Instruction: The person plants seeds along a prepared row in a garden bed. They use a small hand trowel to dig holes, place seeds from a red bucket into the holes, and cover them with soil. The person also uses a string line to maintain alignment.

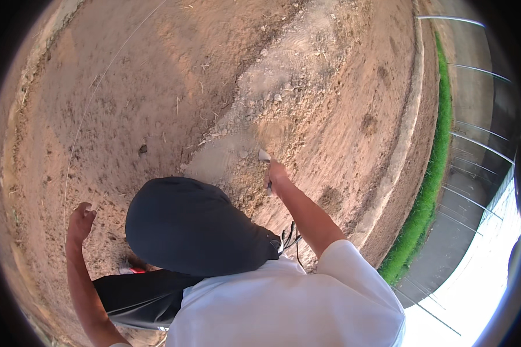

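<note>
Soil (173, 107) spreads around; the right hand (277, 173) clasps a trowel (265, 157), blade (263, 154) pointing ahead-left; the left hand (81, 221), half-curled, looks empty, well apart.

Ahead of the right fingers (268, 172), past the trowel (264, 155), loose dirt (281, 104) gives open room. Rounded dark cloth (191, 228) blocks the low way from them to the left fingers (89, 214). Black cables (292, 234) crowd the space behind the right fingers. A thin string (81, 124) runs just left of the left fingers.
</note>
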{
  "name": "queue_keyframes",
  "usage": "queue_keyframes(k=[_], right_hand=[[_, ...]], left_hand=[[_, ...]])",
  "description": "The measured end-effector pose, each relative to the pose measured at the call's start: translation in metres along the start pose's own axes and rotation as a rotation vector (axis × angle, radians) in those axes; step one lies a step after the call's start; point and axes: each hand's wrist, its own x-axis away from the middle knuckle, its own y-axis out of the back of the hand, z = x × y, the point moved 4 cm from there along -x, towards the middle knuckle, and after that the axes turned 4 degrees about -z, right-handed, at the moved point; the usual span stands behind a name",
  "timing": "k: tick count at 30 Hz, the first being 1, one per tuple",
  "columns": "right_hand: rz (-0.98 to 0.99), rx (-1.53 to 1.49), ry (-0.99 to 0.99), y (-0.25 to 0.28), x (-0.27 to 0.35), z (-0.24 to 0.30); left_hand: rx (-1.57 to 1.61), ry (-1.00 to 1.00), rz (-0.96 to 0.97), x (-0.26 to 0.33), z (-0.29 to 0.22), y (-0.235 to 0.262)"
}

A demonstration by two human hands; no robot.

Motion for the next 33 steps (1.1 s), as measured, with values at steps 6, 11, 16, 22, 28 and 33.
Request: queue_keyframes(k=[6, 11, 16, 22, 28, 33], right_hand=[[-0.102, 0.085, 0.208, -0.028, -0.053, -0.01], [-0.061, -0.247, 0.096, -0.004, -0.02, -0.013], [0.195, -0.433, -0.085, 0.008, -0.001, -0.007], [0.262, -0.51, -0.006, 0.019, 0.039, 0.019], [-0.37, 0.107, 0.534, 0.043, -0.017, 0.027], [-0.385, 0.486, 0.508, 0.019, -0.019, 0.013]], left_hand=[[0.057, 0.035, -0.039, 0.006, -0.017, 0.019], [0.05, -0.023, -0.064, 0.004, -0.023, 0.012], [0.03, -0.073, -0.067, 0.004, -0.001, 0.008], [0.1, 0.062, 0.005, -0.001, -0.018, 0.01], [0.067, -0.029, -0.022, -0.007, -0.033, 0.008], [0.039, 0.005, -0.05, 0.0, -0.021, 0.013]])
